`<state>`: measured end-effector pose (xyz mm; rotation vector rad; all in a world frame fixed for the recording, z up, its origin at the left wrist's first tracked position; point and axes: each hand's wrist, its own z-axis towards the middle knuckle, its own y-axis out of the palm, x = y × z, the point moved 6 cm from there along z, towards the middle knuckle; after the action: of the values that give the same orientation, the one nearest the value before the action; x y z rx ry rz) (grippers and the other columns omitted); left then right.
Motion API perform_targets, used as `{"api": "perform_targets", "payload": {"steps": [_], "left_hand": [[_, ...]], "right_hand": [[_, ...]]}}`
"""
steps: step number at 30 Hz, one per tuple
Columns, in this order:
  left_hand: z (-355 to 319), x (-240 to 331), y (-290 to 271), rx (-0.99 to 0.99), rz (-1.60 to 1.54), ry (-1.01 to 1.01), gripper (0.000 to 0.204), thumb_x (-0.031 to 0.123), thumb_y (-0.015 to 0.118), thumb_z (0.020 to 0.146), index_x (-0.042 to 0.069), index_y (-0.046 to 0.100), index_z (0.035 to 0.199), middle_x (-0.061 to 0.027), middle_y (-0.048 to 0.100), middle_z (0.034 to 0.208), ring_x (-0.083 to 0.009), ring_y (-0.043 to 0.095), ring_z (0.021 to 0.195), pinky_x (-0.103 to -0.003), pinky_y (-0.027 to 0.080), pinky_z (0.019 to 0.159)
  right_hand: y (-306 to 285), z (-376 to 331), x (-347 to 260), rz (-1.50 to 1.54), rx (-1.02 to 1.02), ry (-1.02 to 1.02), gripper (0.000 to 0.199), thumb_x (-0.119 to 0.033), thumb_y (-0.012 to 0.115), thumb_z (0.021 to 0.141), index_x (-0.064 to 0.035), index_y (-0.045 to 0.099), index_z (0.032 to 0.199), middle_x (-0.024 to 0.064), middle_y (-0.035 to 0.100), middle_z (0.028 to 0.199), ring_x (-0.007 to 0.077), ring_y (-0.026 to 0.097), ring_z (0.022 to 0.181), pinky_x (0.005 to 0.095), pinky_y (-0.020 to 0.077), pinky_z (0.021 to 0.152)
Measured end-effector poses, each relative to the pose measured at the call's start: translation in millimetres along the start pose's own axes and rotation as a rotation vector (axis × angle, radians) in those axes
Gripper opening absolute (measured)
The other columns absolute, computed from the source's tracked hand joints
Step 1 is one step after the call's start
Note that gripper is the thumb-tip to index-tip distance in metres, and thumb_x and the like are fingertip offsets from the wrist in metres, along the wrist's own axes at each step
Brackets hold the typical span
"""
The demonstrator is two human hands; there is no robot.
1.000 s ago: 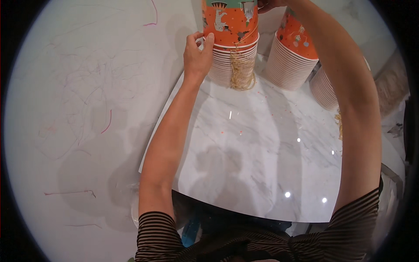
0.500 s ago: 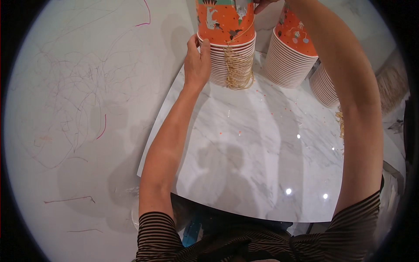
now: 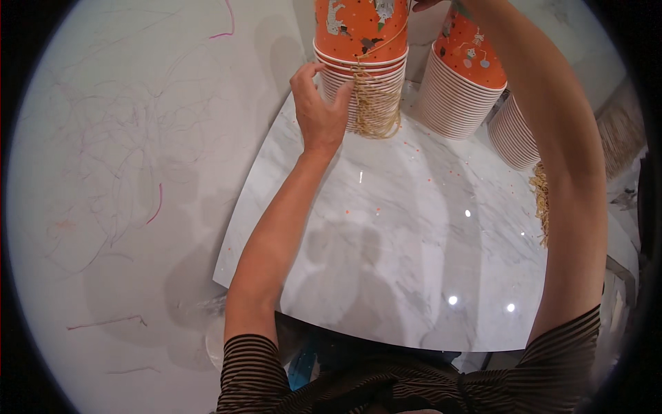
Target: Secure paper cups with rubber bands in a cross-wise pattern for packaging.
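Note:
A tall stack of orange paper cups [image 3: 362,31] with animal pictures stands upside down at the back of the marbled board, its white rims layered below. Thin yellow loops that look like rubber bands [image 3: 378,103] hang in a tangle over the front of the rims. My left hand [image 3: 321,114] is at the stack's left side, fingers and thumb apart, fingertips touching the rims and thumb near the loops. At the top edge, my right hand [image 3: 429,4] is partly cut off, fingers pinched; one stretched yellow band runs up across the orange cup toward it.
Right of this stack stand a second orange cup stack [image 3: 460,96] and a third one [image 3: 514,138], partly behind my right forearm. A heap of yellow bands [image 3: 541,196] lies beside that forearm. A roll of twine [image 3: 618,141] sits farther right. A scribbled white surface [image 3: 131,172] spreads left.
My left hand has loosened from the stack's side and moved slightly right and down, its thumb now near the loops. A gap shows between the upper rims. My right hand has shifted slightly right.

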<state>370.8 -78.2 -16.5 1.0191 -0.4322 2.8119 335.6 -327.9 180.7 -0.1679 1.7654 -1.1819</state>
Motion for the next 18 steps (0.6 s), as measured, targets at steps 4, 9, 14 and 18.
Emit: {"api": "perform_targets", "payload": {"steps": [4, 9, 14, 18], "left_hand": [[-2, 14, -5, 0.127, 0.037, 0.144, 0.056, 0.022, 0.088, 0.086, 0.006, 0.056, 0.129, -0.0116, 0.057, 0.133, -0.0313, 0.055, 0.128, -0.045, 0.048, 0.105], [-4, 24, -2, 0.198, 0.103, 0.268, 0.048, 0.017, 0.088, 0.083, 0.007, 0.062, 0.122, -0.0119, 0.058, 0.128, -0.0321, 0.056, 0.123, -0.044, 0.048, 0.102], [-5, 38, 8, 0.166, 0.185, 0.346, 0.027, 0.004, 0.08, 0.082, 0.006, 0.07, 0.107, -0.0102, 0.06, 0.121, -0.031, 0.057, 0.115, -0.044, 0.048, 0.099], [-6, 38, 10, 0.153, 0.21, 0.366, 0.025, 0.002, 0.077, 0.083, 0.007, 0.071, 0.107, -0.0089, 0.061, 0.118, -0.0309, 0.058, 0.113, -0.044, 0.048, 0.097]], "right_hand": [[-5, -12, 4, 0.013, -0.004, -0.127, 0.046, -0.05, 0.054, 0.106, -0.0113, 0.065, 0.083, 0.0025, 0.055, 0.068, 0.0168, 0.057, 0.058, 0.0347, 0.0636, 0.065], [0, -15, -1, -0.005, -0.055, -0.227, 0.046, -0.051, 0.055, 0.105, -0.0108, 0.067, 0.084, 0.0021, 0.056, 0.069, 0.0167, 0.058, 0.059, 0.0348, 0.064, 0.067], [-18, -17, -3, -0.021, 0.026, -0.121, 0.046, -0.049, 0.054, 0.105, -0.0102, 0.066, 0.084, 0.0021, 0.055, 0.067, 0.0167, 0.057, 0.057, 0.0362, 0.0637, 0.066], [-27, -13, -3, 0.008, 0.034, -0.081, 0.048, -0.049, 0.054, 0.105, -0.0074, 0.066, 0.084, 0.0036, 0.055, 0.067, 0.0167, 0.056, 0.057, 0.0369, 0.0631, 0.064]]}}
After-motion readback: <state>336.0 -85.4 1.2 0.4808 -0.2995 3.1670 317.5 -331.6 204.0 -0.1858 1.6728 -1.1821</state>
